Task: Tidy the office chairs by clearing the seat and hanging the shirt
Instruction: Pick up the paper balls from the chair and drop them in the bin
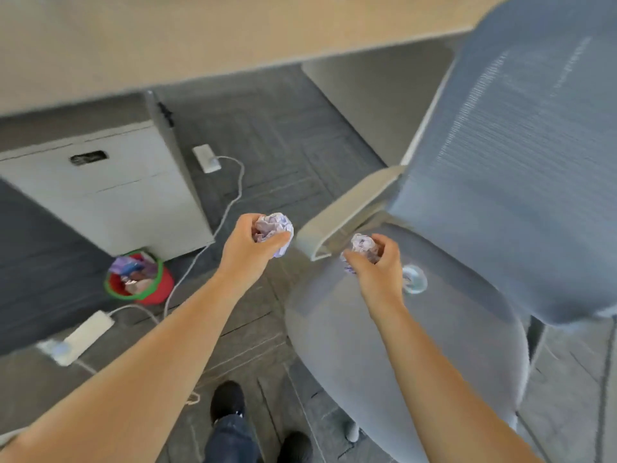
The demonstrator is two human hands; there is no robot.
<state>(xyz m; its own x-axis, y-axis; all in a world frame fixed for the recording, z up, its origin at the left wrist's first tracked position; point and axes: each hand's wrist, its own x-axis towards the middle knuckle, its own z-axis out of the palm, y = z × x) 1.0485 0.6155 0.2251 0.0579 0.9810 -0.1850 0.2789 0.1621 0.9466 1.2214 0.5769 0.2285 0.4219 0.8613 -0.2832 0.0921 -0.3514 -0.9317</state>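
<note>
A grey mesh office chair (467, 315) fills the right side, its seat facing me. My left hand (247, 252) is closed around a crumpled paper ball (275, 228) and hovers over the carpet just left of the chair's armrest (340, 215). My right hand (377, 262) grips a second crumpled paper ball (362, 245) above the front of the seat. A small clear round object (415, 279) lies on the seat beside that hand. No shirt is in view.
A small red bin with a green rim (140, 279), holding crumpled paper, stands on the carpet at the left by a white drawer cabinet (110, 185). Power strips (83, 335) and white cables lie on the floor. A light desk (200, 38) spans the top. My dark shoes (227, 399) show below.
</note>
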